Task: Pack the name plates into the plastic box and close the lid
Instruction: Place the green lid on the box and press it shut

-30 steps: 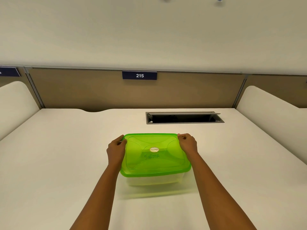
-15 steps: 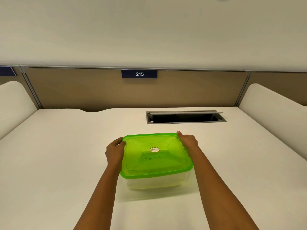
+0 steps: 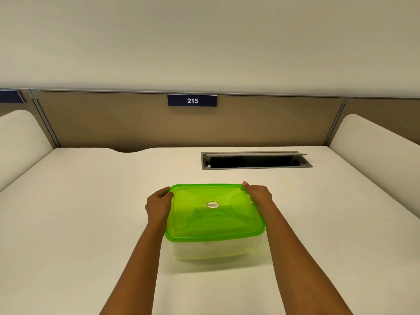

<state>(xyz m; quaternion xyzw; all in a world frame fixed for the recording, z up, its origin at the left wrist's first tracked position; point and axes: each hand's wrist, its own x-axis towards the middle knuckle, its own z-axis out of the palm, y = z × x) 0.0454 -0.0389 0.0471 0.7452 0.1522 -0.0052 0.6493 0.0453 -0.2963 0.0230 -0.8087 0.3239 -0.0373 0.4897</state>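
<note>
A clear plastic box (image 3: 211,250) stands in the middle of the white desk (image 3: 79,212). Its green lid (image 3: 213,210) lies flat on top, with a round sticker and handwriting on it. My left hand (image 3: 159,206) grips the lid's far left corner, fingers curled over the rim. On the far right corner sits my right hand (image 3: 259,195), fingers curled on the rim there. No name plates show through the lid or the cloudy walls.
A cable slot (image 3: 255,160) with its flap up is set into the desk behind the box. A brown partition (image 3: 113,123) with a blue sign reading 215 (image 3: 192,100) closes the back. White rounded dividers stand at both sides.
The box and both hands sit slightly lower and nearer in view. My right hand has slid a little further onto the lid's corner. The lid stays on the box.
</note>
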